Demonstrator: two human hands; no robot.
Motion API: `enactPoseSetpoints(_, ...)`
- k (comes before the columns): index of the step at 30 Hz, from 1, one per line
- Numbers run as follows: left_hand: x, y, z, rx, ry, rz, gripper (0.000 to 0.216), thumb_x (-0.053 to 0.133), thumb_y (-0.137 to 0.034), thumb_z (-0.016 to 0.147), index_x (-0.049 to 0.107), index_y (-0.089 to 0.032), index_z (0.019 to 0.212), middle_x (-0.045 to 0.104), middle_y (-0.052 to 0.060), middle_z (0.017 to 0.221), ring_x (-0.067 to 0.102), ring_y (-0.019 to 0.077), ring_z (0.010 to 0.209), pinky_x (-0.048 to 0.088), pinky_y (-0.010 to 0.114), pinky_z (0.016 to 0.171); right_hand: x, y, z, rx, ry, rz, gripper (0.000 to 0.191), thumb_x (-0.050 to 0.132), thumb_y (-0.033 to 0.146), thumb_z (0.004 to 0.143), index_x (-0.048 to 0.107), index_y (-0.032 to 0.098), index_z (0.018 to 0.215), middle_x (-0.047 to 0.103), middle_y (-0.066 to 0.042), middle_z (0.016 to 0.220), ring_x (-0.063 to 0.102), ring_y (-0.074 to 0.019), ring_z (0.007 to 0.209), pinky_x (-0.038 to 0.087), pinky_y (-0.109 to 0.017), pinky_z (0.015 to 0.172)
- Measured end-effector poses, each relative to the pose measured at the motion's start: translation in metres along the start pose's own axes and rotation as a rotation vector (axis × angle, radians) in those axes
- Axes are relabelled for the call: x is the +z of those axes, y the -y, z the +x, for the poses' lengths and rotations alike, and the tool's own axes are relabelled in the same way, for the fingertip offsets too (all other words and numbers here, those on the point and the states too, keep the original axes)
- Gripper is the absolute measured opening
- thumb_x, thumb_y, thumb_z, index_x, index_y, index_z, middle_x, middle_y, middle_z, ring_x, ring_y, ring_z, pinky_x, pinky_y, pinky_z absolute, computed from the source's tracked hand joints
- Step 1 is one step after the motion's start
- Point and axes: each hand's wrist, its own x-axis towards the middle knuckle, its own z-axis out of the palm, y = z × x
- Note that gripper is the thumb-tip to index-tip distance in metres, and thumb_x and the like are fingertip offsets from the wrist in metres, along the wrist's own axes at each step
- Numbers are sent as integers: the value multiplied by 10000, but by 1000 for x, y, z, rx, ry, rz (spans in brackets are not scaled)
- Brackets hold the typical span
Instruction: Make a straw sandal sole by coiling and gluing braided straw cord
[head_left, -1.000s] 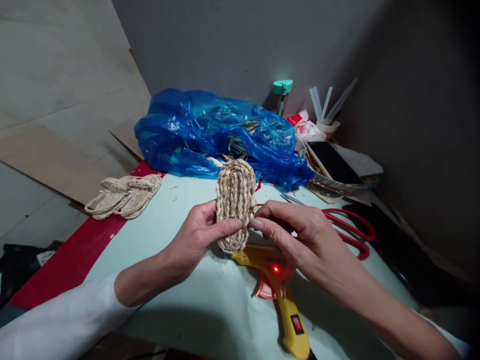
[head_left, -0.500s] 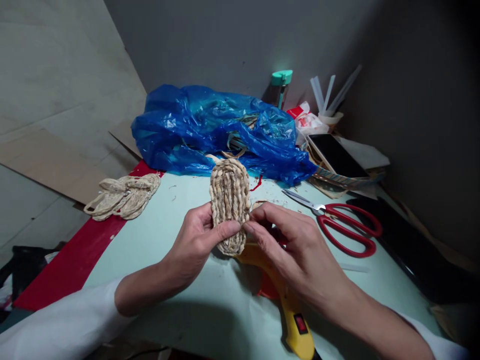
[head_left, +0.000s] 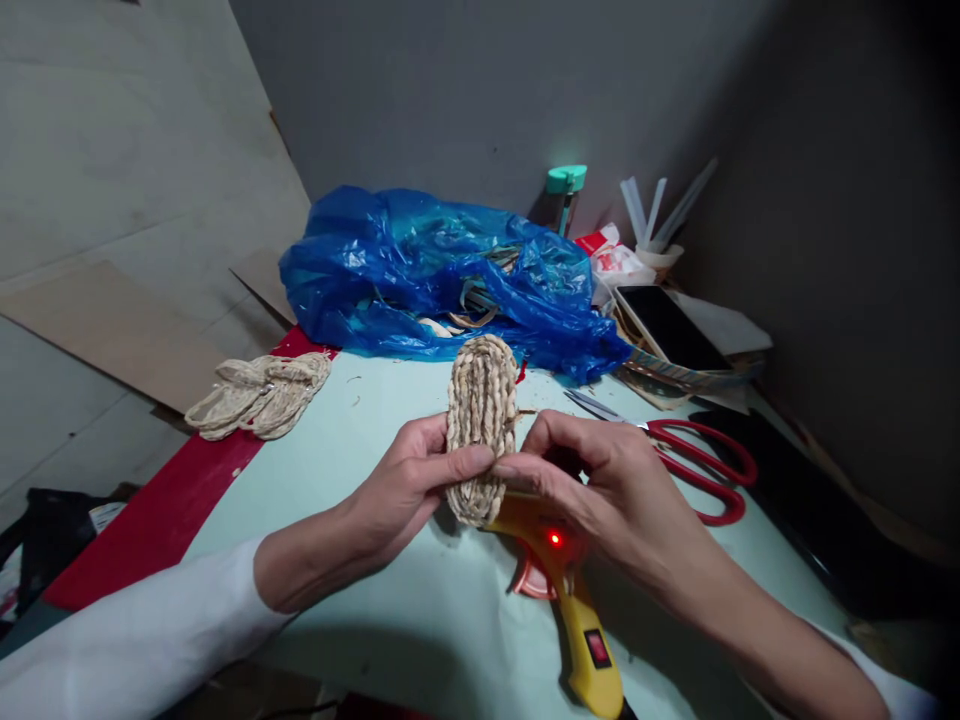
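Observation:
An oval sole-shaped piece of coiled, braided straw [head_left: 484,400] stands upright in front of me. My left hand [head_left: 409,475] is closed on its lower left side, thumb pressed across the front. My right hand [head_left: 600,470] is closed at the lower right edge, thumb and bent forefinger pinching there. A short bit of straw shows just above that forefinger. Whether it belongs to the piece I cannot tell. Below the hands lies a yellow glue gun [head_left: 589,620] with a glowing red light, partly hidden by the straw piece and my right hand.
Red-handled scissors [head_left: 720,510] lie to the right, partly behind my right hand. A bundle of straw cord [head_left: 262,395] rests at the left on a red strip. At the back are a crumpled blue plastic bag [head_left: 420,270], a phone [head_left: 671,325] on a basket and white glue sticks [head_left: 652,210].
Both hands and the straw piece appear slightly further right in the picture as the view shifts. The glue gun's red light now shows glowing. The grip on the piece looks much the same.

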Motion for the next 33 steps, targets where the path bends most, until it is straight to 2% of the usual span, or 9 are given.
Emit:
enactPoseSetpoints(5, 1, -2, 2, -1, -8, -65, 166, 722, -171, 820, 746, -130, 980, 739, 59, 831, 660, 124, 734, 525, 212, 742, -14, -2, 1, 143, 35, 188, 377, 581, 413, 965, 533, 154, 695, 493, 21, 629, 420, -86, 569, 338, -187, 503)
enactPoseSetpoints(9, 1, -2, 2, -25, 9, -27, 202, 705, -181, 836, 741, -132, 1028, 745, 77, 902, 677, 144, 791, 527, 230, 781, -16, -3, 2, 99, 97, 207, 252, 583, 341, 974, 607, 147, 815, 563, 4, 735, 482, -93, 652, 381, -185, 571)
enactPoseSetpoints(12, 1, -1, 0, -17, 20, 10, 196, 711, -188, 831, 743, -134, 1016, 744, 78, 921, 679, 153, 812, 520, 239, 796, -13, -2, 3, 92, 142, 192, 231, 573, 334, 987, 647, 147, 872, 619, -9, 799, 532, -109, 709, 412, -200, 626)
enactPoseSetpoints(16, 1, -1, -1, -11, 11, 53, 192, 737, -215, 809, 739, -127, 979, 735, 75, 894, 667, 161, 803, 510, 260, 800, -11, -1, 1, 65, 120, 146, 208, 591, 265, 972, 646, 144, 812, 600, 20, 727, 502, -85, 649, 382, -184, 580)
enactPoseSetpoints(22, 3, -3, -6, -22, -52, 216, 218, 761, -273, 779, 698, -121, 922, 684, 62, 862, 611, 170, 778, 481, 268, 715, -6, -1, -2, -12, 72, 63, 246, 590, 251, 975, 661, 134, 771, 587, 20, 678, 493, -84, 614, 357, -201, 577)
enactPoseSetpoints(28, 0, -6, -11, -12, -51, 322, 257, 765, -353, 775, 685, -130, 876, 651, 54, 830, 585, 175, 767, 457, 264, 675, -1, 1, 0, -33, 53, 127, 248, 620, 219, 946, 622, 136, 711, 556, 29, 643, 481, -78, 603, 351, -187, 573)
enactPoseSetpoints(33, 8, -10, -9, 0, -20, 118, 203, 781, -248, 757, 709, -134, 909, 690, 61, 866, 624, 167, 769, 492, 266, 735, -9, 5, 0, 38, 56, 251, 196, 646, 229, 933, 660, 161, 750, 598, 39, 676, 511, -69, 615, 382, -150, 549)
